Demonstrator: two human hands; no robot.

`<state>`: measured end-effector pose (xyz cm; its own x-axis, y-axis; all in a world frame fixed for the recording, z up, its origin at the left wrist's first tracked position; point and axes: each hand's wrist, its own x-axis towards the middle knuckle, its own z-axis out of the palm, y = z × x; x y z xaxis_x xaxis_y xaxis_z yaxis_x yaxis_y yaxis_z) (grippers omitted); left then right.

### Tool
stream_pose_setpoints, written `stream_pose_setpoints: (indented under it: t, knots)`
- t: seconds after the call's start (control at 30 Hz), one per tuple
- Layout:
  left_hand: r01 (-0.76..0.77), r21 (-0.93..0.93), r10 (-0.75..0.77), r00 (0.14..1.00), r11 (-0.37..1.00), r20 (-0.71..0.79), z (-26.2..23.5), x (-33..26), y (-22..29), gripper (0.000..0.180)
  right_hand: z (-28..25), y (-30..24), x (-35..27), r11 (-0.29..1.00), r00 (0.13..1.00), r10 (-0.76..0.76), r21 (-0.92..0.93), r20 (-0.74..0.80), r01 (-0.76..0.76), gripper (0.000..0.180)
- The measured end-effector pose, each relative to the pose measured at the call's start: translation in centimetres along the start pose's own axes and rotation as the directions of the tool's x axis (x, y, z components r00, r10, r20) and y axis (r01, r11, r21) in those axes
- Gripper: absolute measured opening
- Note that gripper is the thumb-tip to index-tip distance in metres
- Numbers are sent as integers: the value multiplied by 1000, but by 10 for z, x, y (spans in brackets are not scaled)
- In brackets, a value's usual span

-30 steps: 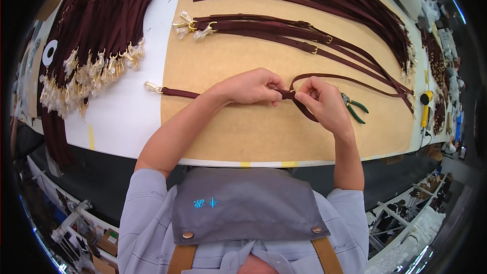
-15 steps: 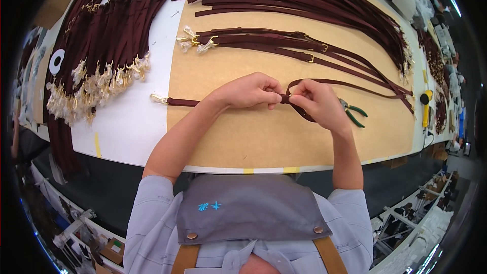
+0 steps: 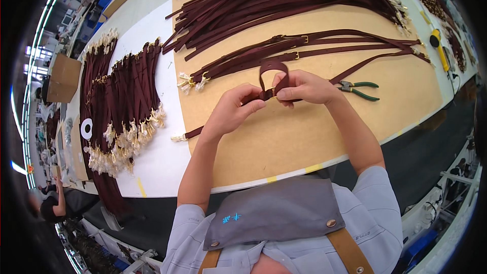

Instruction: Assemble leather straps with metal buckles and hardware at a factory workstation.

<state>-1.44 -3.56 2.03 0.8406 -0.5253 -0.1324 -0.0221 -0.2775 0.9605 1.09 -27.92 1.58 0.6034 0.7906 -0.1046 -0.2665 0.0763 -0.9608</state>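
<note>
Over the near middle of the tan sheet, a dark burgundy leather strap (image 3: 194,133) runs between my hands. My left hand (image 3: 236,106) is closed on it beside a gold buckle (image 3: 273,93). My right hand (image 3: 306,88) pinches the strap on the buckle's other side. A loop of the strap (image 3: 262,75) stands up above the buckle, between the two hands. Past my left forearm, the strap's far left end carries a gold clasp (image 3: 178,137) in clear wrap. Green-handled pliers (image 3: 361,90) lie just right of my right hand.
Behind my hands lie several buckled straps (image 3: 243,61), with a large pile of straps (image 3: 284,0) beyond. Hanging-clasp strap bundles (image 3: 122,101) and a white tape roll (image 3: 87,129) are at left. A yellow-and-black tool (image 3: 440,50) lies far right. Another person (image 3: 50,203) is at far left.
The strap between my hands now rises in an upright loop at the buckle, where it lay lower before. My hands have drawn slightly apart around the buckle. The whole view has turned.
</note>
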Motion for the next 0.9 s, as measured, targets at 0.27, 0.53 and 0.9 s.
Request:
stream_pose_setpoints:
  t: [0.27,0.53,0.9]
  knots:
    - [125,587,-3,979,800,-205,14,-10,22,16,9,4,10,990,989,79,-105,-123,-93,18]
    - [129,97,-107,973,987,-205,16,-9,-9,19,19,6,10,996,989,53,-70,-135,-63,15]
    - [7,-155,-32,987,988,-156,19,-9,-11,17,17,5,6,999,981,17,-44,-194,-26,23]
